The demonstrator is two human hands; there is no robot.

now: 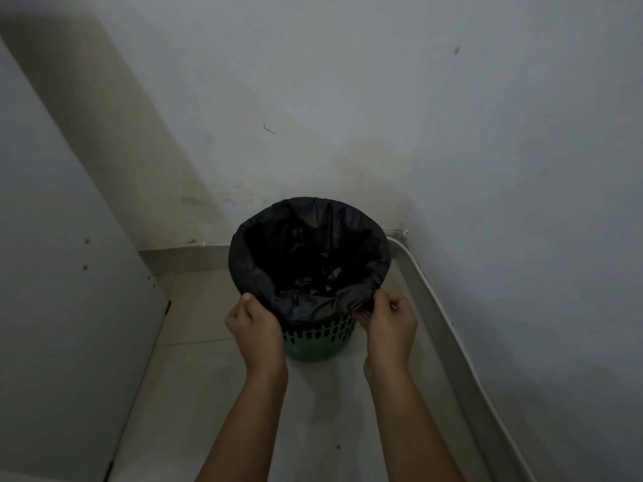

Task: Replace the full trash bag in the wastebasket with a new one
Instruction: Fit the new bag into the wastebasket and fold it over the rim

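From the head view, a green wastebasket [318, 342] is seen standing upright on the floor [195, 377] in a corner, its mouth facing up. A black trash bag [309, 252] is folded over its rim, with dark scraps inside. The bag's near edge is pinched by the left hand [255, 328] and the right hand [388, 325], fingers curled.

both hands [255, 325] [388, 321] extended forward, fingers curled.
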